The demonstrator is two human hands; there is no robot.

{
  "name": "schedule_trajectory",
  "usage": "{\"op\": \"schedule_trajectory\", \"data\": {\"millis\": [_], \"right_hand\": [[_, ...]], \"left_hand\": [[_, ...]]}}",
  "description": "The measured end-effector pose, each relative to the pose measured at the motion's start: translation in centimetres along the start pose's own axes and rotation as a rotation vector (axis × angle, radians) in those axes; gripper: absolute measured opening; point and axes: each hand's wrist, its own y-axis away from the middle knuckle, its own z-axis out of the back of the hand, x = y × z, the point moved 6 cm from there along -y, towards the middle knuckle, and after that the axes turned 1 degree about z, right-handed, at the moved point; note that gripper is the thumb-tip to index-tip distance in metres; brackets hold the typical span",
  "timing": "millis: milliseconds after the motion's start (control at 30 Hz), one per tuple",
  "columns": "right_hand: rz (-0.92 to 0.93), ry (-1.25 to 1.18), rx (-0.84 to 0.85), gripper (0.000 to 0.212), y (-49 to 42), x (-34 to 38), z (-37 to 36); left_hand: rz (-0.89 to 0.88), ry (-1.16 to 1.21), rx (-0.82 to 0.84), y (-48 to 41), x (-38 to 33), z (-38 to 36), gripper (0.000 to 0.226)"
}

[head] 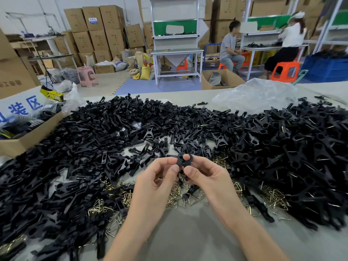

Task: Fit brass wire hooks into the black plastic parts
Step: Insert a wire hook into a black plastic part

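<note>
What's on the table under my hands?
Loose brass hooks and a few black plastic parts on the grey table. Anything directly beneath the left hand and right hand is hidden.

Grey table [188, 240]: black plastic parts [105, 129], brass wire hooks [177, 198], plastic bag [258, 95]

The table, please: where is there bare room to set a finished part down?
Bare table lies nearest you, between the forearms, bordered by the brass hooks and the black parts. A thin strip runs along the far edge beside the clear plastic bag. Everywhere else is crowded.
</note>
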Motion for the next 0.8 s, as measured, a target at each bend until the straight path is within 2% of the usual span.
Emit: {"op": "schedule_trajectory", "data": {"millis": [167,367,500,633,700,800], "right_hand": [[0.031,0.043,0.051,0.028,0.0,0.0,-0.2],[0.021,0.105,0.07,0.022,0.0,-0.4,0.1],[-0.003,0.074,0.069,0.022,-0.2,-0.8,0.5],[-0.021,0.005,0.132,0.031,-0.3,-1.2,0.3],[-0.015,-0.001,0.158,0.028,-0.3,-1.3,0.2],[0.017,-0.006,0.099,0.026,-0.6,-1.2,0.8]], "left_hand": [[-0.008,-0.069,0.033,0.1,0.1,-0.2,0.017],[-0.032,-0.147,0.057,0.1,0.1,-0.6,0.03],[-0.078,-0.156,0.073,0.2,0.1,-0.7,0.025],[-0.101,-0.192,0.093,0.3,0.0,-0.6,0.023],[-0.117,-0.224,0.085,0.4,-0.2,-0.6,0.022],[-0.127,-0.324,0.025,0.5,-0.3,-0.3,0.022]]}}
